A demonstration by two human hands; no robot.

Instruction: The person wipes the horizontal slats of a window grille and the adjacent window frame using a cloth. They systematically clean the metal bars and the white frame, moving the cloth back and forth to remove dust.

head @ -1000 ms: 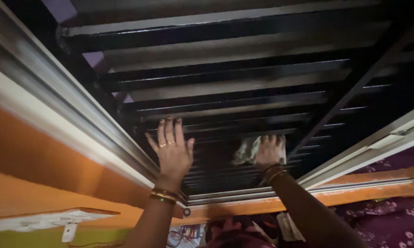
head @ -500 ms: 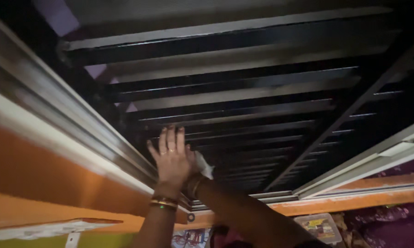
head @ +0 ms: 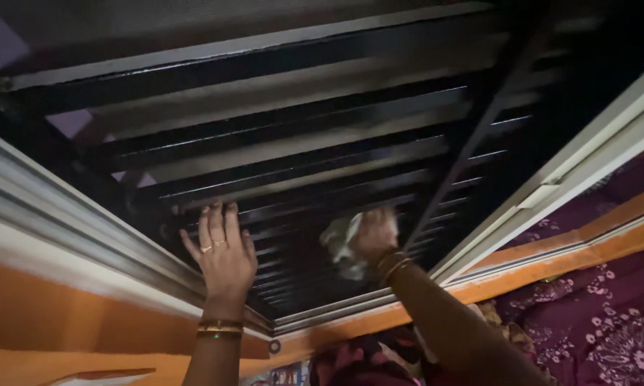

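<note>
Wiping the dark window slats with a cloth, one hand braced on the glass.

Head view: the left hand point(head: 222, 254) lies flat with fingers spread against the slats point(head: 300, 154), near the left edge of the window frame point(head: 65, 214). The right hand point(head: 375, 234) is closed around a pale crumpled cloth point(head: 342, 243), pressing it on the lower slats toward the frame's bottom right corner. The person would do well to run the cloth along each slat, edge to edge, with even pressure, the braced palm steadying the reach.
</note>
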